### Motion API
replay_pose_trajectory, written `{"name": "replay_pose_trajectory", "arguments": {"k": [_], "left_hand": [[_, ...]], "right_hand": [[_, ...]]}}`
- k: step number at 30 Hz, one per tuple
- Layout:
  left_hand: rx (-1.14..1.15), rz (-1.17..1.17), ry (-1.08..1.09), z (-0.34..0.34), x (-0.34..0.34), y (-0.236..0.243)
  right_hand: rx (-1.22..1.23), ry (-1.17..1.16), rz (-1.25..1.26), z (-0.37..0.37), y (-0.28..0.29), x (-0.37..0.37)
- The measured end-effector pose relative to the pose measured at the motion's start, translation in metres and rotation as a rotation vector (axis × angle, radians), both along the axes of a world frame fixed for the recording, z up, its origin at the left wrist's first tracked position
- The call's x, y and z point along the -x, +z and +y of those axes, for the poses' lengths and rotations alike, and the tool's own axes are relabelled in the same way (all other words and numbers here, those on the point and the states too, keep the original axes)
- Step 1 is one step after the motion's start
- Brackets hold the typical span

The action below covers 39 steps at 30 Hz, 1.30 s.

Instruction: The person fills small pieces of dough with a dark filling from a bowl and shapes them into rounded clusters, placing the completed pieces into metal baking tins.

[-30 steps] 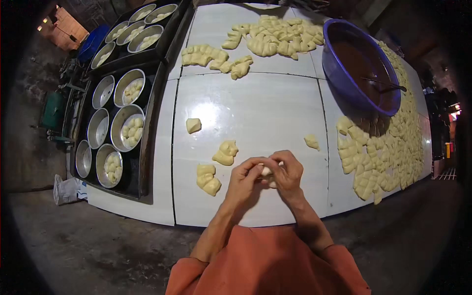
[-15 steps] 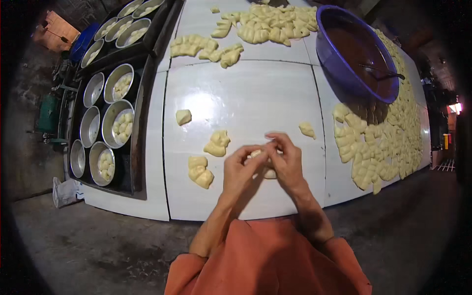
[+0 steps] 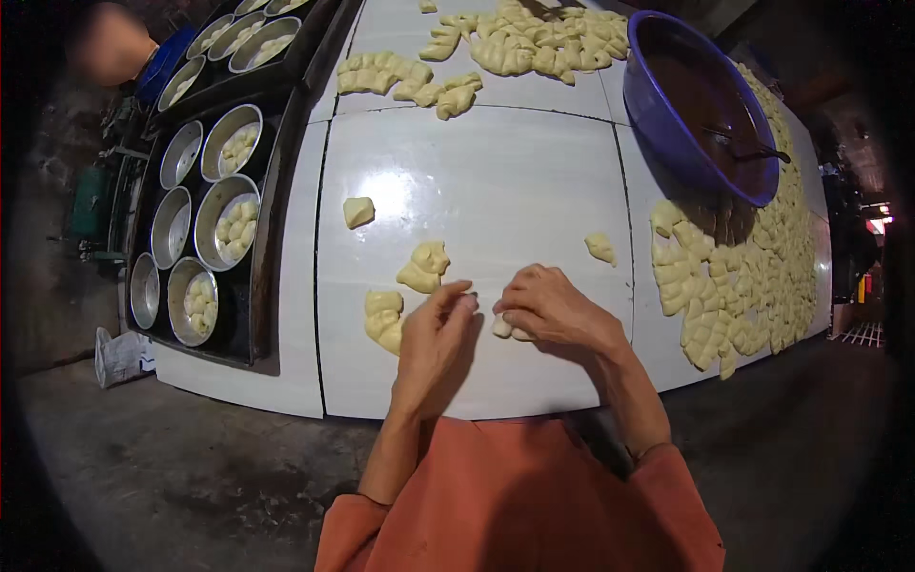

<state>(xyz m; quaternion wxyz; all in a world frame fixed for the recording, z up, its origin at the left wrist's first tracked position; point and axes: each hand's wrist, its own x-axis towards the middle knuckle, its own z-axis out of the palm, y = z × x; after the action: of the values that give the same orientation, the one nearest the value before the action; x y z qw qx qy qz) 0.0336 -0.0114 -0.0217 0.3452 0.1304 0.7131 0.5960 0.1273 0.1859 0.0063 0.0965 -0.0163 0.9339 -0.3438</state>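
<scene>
My right hand [image 3: 555, 310] is bent over a small pale dough piece [image 3: 502, 327] on the white tabletop, its fingers closed on it; part of the dough is hidden beneath. Just to the left, my left hand [image 3: 434, 336] is lifted off that piece, thumb and forefinger slightly apart, with no dough visible between them. Beside the left hand lie two lumpy dough strips, one farther off [image 3: 424, 267] and one [image 3: 383, 319] partly covered by the hand. A single dough chunk [image 3: 358, 212] sits farther left, and another small piece [image 3: 599, 248] rests beyond my right hand.
Dark trays [image 3: 272, 238] at the left carry round metal pans [image 3: 227, 221], several with dough balls. A purple basin [image 3: 658, 157] of brown liquid with a ladle stands at the right, beside a broad spread of cut dough [image 3: 705, 305]. More dough [image 3: 543, 43] lies at the far edge.
My hands were together over the dough and have parted. The left has drawn back leftward, while the right has turned down over the piece. A blurred round shape has appeared at the upper left.
</scene>
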Motion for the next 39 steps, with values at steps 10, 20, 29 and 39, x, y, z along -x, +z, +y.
{"name": "replay_pose_trajectory", "arguments": {"k": [10,20,29,39], "left_hand": [[0.078,0.098,-0.093,-0.008,-0.011,0.007],[0.334,0.709,0.0,-0.017,0.058,0.008],[0.256,0.868,-0.111,-0.008,0.064,0.0],[0.346,0.882,-0.149,-0.008,0.072,-0.002]], "right_hand": [[0.386,-0.487,-0.05,-0.019,-0.003,0.049],[0.082,-0.035,0.162,-0.031,-0.028,0.115],[1.006,-0.664,-0.222,-0.035,-0.016,0.087],[1.17,-0.897,0.182,-0.003,0.011,0.048]]}}
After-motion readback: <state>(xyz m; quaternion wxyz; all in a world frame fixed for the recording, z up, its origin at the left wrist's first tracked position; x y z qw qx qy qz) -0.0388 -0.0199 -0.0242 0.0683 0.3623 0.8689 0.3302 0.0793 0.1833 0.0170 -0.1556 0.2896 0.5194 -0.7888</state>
